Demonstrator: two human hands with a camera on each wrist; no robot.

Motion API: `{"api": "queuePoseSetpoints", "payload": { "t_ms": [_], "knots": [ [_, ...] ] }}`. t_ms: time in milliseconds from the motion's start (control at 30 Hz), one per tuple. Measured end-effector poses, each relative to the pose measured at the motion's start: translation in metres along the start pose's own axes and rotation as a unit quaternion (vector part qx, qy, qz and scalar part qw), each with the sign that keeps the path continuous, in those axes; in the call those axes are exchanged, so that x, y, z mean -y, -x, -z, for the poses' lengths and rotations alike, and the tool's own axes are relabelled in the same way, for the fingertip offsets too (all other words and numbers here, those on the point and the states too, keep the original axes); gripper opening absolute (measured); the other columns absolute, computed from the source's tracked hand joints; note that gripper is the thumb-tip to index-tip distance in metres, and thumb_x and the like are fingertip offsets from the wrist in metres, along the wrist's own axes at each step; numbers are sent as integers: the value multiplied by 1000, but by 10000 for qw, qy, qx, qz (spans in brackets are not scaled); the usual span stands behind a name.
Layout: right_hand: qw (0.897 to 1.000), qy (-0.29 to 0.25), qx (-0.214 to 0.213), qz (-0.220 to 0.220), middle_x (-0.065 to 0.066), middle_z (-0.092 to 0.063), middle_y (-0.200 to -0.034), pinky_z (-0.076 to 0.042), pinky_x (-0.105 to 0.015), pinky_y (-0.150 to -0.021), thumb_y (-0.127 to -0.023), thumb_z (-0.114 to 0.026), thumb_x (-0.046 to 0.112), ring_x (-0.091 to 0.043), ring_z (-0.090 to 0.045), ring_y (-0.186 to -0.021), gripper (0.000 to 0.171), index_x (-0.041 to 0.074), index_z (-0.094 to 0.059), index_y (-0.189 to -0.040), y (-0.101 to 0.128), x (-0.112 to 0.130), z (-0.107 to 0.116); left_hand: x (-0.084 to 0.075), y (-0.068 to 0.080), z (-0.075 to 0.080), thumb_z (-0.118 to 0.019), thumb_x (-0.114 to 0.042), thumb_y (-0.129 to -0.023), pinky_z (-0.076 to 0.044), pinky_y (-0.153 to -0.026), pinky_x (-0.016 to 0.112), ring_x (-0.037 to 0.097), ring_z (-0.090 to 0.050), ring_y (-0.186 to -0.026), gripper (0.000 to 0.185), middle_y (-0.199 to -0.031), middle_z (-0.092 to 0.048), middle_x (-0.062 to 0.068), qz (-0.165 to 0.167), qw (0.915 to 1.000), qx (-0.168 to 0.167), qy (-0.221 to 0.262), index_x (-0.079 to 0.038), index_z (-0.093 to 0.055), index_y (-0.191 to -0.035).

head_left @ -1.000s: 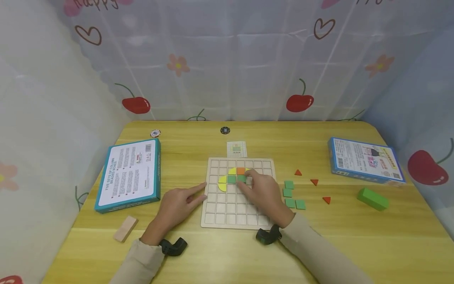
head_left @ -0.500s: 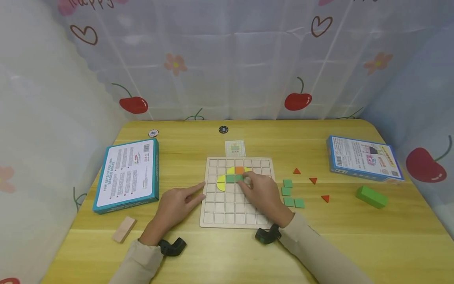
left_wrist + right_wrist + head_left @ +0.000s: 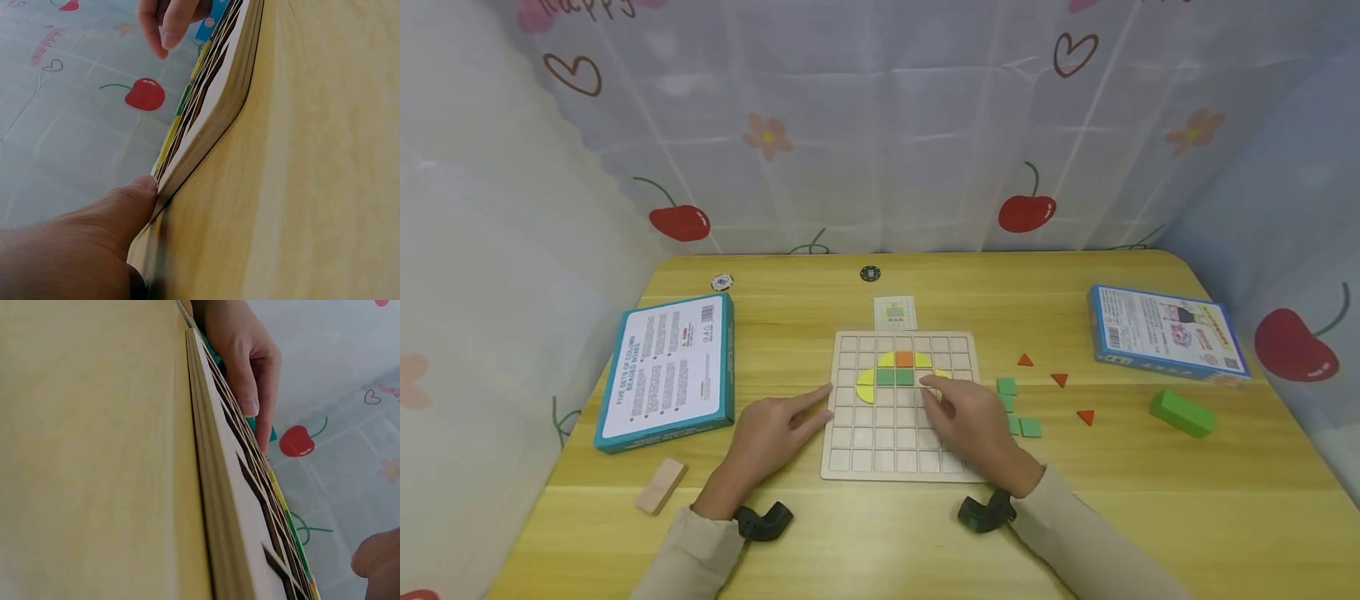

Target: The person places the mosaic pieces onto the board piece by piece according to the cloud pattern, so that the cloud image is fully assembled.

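Observation:
A wooden grid board (image 3: 898, 450) lies at the middle of the table, holding yellow curved pieces (image 3: 868, 386), an orange square (image 3: 904, 359) and two green squares (image 3: 895, 377). My right hand (image 3: 932, 396) hovers over the board's right part with relaxed, empty fingers, just below a yellow piece (image 3: 942, 374). My left hand (image 3: 818, 407) rests on the table, its straight index finger touching the board's left edge. In the left wrist view a finger (image 3: 134, 200) presses against the board's side (image 3: 212, 106). The right wrist view shows the board edge (image 3: 219, 506) and the left hand (image 3: 247, 362).
Loose green squares (image 3: 1006, 386) and three orange triangles (image 3: 1059, 379) lie right of the board, a green block (image 3: 1182, 412) and blue box (image 3: 1165, 332) farther right. A teal box (image 3: 666, 371) and wooden block (image 3: 661, 485) sit left. A pattern card (image 3: 895, 312) lies behind the board.
My right hand has drawn back toward me and to the right, uncovering a yellow piece beside the green squares. The left hand has stayed at the board's edge.

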State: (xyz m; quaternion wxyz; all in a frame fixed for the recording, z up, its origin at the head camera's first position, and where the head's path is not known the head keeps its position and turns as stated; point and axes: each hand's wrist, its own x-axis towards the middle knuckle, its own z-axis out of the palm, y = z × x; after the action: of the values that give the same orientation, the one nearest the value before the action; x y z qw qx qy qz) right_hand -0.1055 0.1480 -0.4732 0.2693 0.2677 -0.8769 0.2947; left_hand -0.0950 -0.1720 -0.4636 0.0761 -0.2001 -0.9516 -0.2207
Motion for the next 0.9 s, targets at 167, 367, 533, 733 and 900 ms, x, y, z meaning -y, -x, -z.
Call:
{"api": "queuePoseSetpoints", "payload": {
  "t_ms": [167,367,533,733,900],
  "knots": [
    [9995,215,-153,-177,8,-47,-61,-31,-22,-46,-86,-78,14,-7,-39,-52,23,8,-78,-108,17,-15,21,-1,0,0,-67,-49,-98,-25,-47,25,0,-23,-48,41,-50,-31,-18,-22,10000,52,34,-31,-69,-136],
    [9956,583,58,-727,9,-49,-59,-30,-23,-45,-88,-79,13,-5,-39,-50,25,7,-77,-113,29,-45,48,0,-1,0,-69,-47,-97,-26,-47,26,0,-24,-48,41,-50,-32,-17,-26,10000,-14,20,-31,-69,-135],
    [9873,732,443,-1342,13,-44,-57,-28,-26,-45,-92,-77,13,-5,-36,-48,27,11,-75,-119,37,-62,66,0,0,0,-68,-48,-97,-26,-48,26,0,-23,-48,41,-50,-31,-17,39,10000,62,42,-32,-68,-135],
    [9780,816,1080,-1585,1,-65,-66,-34,-28,-48,-98,-72,22,-7,-40,-51,32,9,-72,-127,38,-66,77,1,-1,1,-69,-45,-97,-25,-48,26,0,-23,-48,40,-51,-31,-17,-39,10000,-20,15,-31,-69,-135],
    [9708,754,1537,-1683,-12,-76,-106,-51,-37,-62,-101,-68,28,-13,-59,-65,35,7,-72,-128,37,-67,82,1,0,0,-69,-46,-97,-25,-48,26,0,-23,-49,41,-51,-30,-18,-52,10000,-8,29,-31,-69,-135]
  ]
}}
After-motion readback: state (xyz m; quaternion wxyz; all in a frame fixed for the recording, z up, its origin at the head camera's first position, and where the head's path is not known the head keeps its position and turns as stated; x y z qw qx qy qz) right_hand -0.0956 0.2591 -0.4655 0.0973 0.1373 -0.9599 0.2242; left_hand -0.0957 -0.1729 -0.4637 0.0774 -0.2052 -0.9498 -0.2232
